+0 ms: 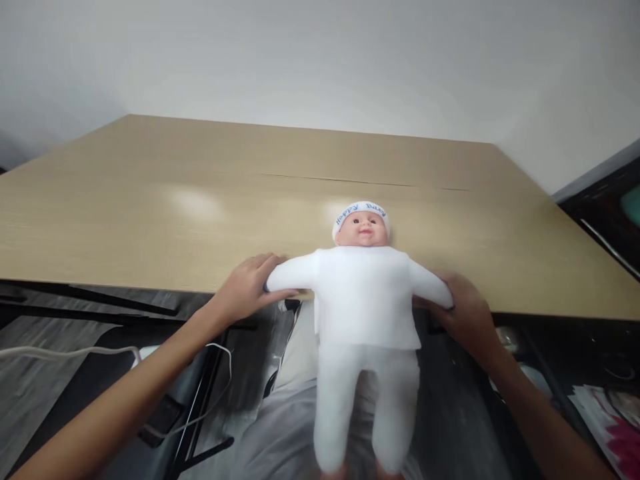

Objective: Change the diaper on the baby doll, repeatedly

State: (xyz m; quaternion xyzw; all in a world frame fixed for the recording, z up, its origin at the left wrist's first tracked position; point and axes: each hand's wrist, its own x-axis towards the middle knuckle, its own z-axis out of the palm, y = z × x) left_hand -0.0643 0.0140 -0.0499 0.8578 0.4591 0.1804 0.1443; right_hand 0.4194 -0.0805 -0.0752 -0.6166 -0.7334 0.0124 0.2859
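Observation:
A baby doll (367, 300) in a white top and white trousers is held upright, facing me, at the table's near edge. Its white headband (361, 210) carries blue lettering that reads "Happy Baby". My left hand (250, 285) is closed around the doll's arm on the left of the view, thumb below and fingers on the far side. Around the other arm, on the right, my right hand (463, 310) is closed in the same way. The doll's head shows against the tabletop, while its legs hang over my lap.
A light wooden table (240, 200) stretches back to a pale wall (310, 60). Left below it stands a black chair (80, 393) with a white cable (65, 351). A dark screen (610, 200) stands at the right. Papers (595, 420) lie at lower right.

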